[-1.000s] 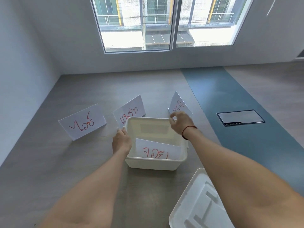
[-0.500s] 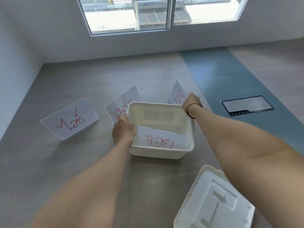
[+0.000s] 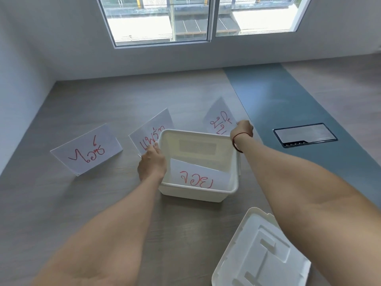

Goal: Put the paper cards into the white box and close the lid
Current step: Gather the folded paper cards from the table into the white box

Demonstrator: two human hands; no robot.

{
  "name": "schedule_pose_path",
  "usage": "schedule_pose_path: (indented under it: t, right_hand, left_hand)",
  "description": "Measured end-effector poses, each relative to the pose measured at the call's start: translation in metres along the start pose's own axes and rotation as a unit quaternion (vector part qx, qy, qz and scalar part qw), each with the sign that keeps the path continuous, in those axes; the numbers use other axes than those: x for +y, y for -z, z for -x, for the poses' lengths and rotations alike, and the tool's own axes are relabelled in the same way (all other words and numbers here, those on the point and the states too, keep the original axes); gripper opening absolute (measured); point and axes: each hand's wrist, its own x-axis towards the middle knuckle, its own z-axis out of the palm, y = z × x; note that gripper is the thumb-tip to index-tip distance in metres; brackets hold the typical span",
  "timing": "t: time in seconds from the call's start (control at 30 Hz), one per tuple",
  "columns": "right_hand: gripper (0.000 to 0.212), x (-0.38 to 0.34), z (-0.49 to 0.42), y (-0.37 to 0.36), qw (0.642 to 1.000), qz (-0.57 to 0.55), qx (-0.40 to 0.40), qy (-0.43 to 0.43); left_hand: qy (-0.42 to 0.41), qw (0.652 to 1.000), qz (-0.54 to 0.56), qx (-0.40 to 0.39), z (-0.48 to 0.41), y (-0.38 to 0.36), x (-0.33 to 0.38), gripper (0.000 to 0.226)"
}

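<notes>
The open white box point(image 3: 193, 195) stands in the middle of the wooden surface, with one paper card with red writing point(image 3: 195, 179) leaning inside it. My left hand point(image 3: 152, 162) grips the box's left rim. My right hand point(image 3: 242, 129) reaches past the far right corner and closes on the right edge of a tilted card point(image 3: 217, 120); its fingertips are hidden. A second card point(image 3: 151, 129) stands behind the box's left corner, just beyond my left fingers. A third card point(image 3: 86, 149) stands apart at the left. The white lid point(image 3: 261, 250) lies upside down at the near right.
A blue strip point(image 3: 278, 104) runs along the right of the surface, with a dark-framed metal hatch point(image 3: 305, 135) set in it. A wall borders the left side, and another wall with a window point(image 3: 191, 19) closes the far end.
My right hand has gone from the box's far rim out to the right card and taken its edge. My left hand has stayed on the box's left rim.
</notes>
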Motion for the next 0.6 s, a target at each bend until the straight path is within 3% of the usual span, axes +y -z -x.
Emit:
schedule_pose_path:
  t: [0.2,0.33,0.43,0.6]
  right_hand:
    - [0.028,-0.004,0.010,0.023,0.977,-0.070,0.116,0.162]
    - [0.032,-0.021,0.021,0.052,0.958,-0.164,0.138,0.192]
    - [0.031,-0.019,0.031,0.068,0.955,-0.195,0.105,0.197]
    - [0.029,0.013,0.047,0.049,0.970,-0.100,-0.040,0.220]
  left_hand:
    - [-0.018,1.000,-0.002,0.013,0.011,0.004,-0.003,0.052]
    - [-0.011,1.000,0.008,0.009,0.015,0.005,-0.002,0.050]
    - [-0.007,1.000,0.017,0.002,0.015,0.005,0.000,0.051]
    - [0.006,1.000,0.021,-0.002,0.014,0.005,-0.003,0.051]
